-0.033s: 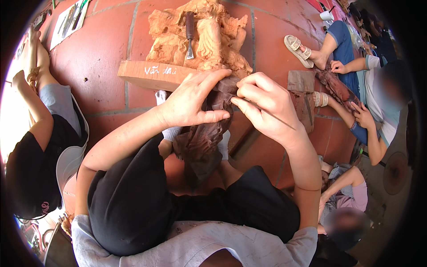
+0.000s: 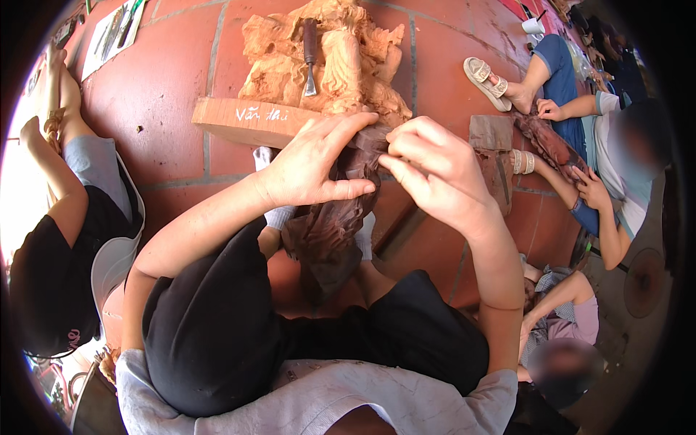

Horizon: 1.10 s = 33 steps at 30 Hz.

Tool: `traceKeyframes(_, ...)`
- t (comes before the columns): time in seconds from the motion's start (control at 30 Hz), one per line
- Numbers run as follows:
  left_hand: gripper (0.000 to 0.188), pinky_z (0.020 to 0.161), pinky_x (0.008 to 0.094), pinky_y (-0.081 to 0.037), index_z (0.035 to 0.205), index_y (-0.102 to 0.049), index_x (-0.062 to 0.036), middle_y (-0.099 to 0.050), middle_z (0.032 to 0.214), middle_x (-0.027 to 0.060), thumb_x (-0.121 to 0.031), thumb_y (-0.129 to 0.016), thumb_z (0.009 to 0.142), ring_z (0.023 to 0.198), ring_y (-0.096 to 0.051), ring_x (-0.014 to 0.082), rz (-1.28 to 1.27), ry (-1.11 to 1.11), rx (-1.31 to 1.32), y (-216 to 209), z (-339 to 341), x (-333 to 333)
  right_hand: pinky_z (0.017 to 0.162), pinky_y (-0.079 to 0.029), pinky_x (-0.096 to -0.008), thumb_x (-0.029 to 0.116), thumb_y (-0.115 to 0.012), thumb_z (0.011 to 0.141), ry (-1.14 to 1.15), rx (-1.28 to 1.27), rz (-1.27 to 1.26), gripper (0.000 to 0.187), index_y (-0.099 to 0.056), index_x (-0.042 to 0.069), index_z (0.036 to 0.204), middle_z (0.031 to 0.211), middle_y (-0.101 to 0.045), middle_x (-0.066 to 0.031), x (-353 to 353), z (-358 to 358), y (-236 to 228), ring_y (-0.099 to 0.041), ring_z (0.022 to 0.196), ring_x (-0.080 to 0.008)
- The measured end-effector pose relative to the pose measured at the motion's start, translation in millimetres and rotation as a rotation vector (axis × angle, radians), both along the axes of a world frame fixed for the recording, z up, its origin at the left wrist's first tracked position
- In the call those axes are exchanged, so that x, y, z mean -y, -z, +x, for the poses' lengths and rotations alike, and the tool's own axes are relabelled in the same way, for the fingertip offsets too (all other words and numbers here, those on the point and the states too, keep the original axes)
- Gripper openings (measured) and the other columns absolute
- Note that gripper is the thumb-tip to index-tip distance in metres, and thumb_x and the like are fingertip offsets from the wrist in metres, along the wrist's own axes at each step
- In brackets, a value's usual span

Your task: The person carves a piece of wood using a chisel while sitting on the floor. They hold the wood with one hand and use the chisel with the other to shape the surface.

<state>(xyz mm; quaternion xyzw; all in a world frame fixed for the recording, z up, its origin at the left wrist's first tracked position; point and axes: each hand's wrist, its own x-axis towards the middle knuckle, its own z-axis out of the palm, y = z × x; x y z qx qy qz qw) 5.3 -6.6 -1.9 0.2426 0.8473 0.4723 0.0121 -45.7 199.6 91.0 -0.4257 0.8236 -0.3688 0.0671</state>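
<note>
Between my knees stands a dark reddish-brown wood carving (image 2: 330, 225). My left hand (image 2: 312, 159) grips its upper end, thumb on the near side and fingers reaching over the top. On the carving's right side, my right hand (image 2: 438, 170) is closed in a pinch, fingertips close against the wood. A greyish edge shows by those fingertips, but I cannot make out what they hold. Just beyond my hands sits a pale wood carving (image 2: 341, 65) on a thick wooden base (image 2: 250, 123) with white handwriting. A dark-handled chisel (image 2: 310, 54) leans on it, blade toward me.
A dark wooden block (image 2: 491, 134) stands on the red tiled floor (image 2: 170, 87) to my right. Beyond it, a co-worker (image 2: 616, 152) holds another dark carving (image 2: 547, 141). Other people sit at left and lower right. Tools lie on a white sheet (image 2: 112, 36) at far left.
My right hand has shifted very slightly. A thin dark strip seen across its palm before is now out of sight. My left hand and the carving have stayed put.
</note>
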Motion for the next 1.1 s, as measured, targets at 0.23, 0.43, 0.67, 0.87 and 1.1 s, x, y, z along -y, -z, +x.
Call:
traceKeyframes(0.23,0.088,0.107,0.0459,-0.037,0.143,-0.035,-0.0004,-0.046,0.141,0.0197,-0.049,-0.073,0.08,0.129,-0.046,0.0369,0.006,0.0,-0.018,1.6,0.0,0.0,0.063,-0.049,-0.0377,0.004,-0.068,0.082,0.031,-0.033,0.028,0.01,-0.059,0.001,0.085,0.075,-0.055,-0.0116,2.8,3.6,-0.5,-0.059,0.07,-0.031)
traceKeyframes(0.43,0.088,0.106,0.0468,-0.037,0.143,-0.035,-0.0003,-0.046,0.14,0.0206,-0.049,-0.073,0.08,0.128,-0.046,0.0382,0.003,-0.013,-0.046,1.4,1.2,1.3,0.062,-0.049,-0.0365,0.005,-0.07,0.081,0.085,0.141,0.062,0.011,-0.059,0.002,0.083,0.08,-0.056,-0.0101,-1.5,-5.5,-0.5,-0.06,0.071,-0.0284)
traceKeyframes(0.67,0.088,0.105,0.0469,-0.037,0.143,-0.035,-0.0008,-0.047,0.139,0.0209,-0.049,-0.073,0.08,0.127,-0.046,0.0388,0.021,-0.009,-0.052,3.7,-0.3,-0.1,0.063,-0.049,-0.037,0.003,-0.069,0.081,0.06,-0.002,0.08,0.011,-0.058,0.002,0.083,0.076,-0.055,-0.0116,5.2,-3.3,-1.7,-0.059,0.071,-0.0299)
traceKeyframes(0.87,0.088,0.104,0.0465,-0.038,0.143,-0.035,-0.0011,-0.048,0.137,0.0208,-0.05,-0.073,0.08,0.126,-0.047,0.0383,0.021,-0.016,-0.062,4.4,0.3,-0.2,0.063,-0.05,-0.0378,0.004,-0.07,0.08,0.061,-0.016,0.082,0.012,-0.059,0.002,0.081,0.08,-0.056,-0.0107,5.9,5.5,-2.7,-0.06,0.071,-0.0288)
traceKeyframes(1.1,0.088,0.104,0.0463,-0.038,0.143,-0.035,-0.0012,-0.049,0.136,0.0214,-0.05,-0.073,0.08,0.124,-0.048,0.0377,0.027,-0.019,-0.068,5.8,0.5,0.4,0.061,-0.05,-0.0352,0.005,-0.071,0.08,0.171,0.272,0.076,0.01,-0.062,0.002,0.083,0.079,-0.059,-0.0097,-1.2,-5.3,0.1,-0.059,0.067,-0.0268)
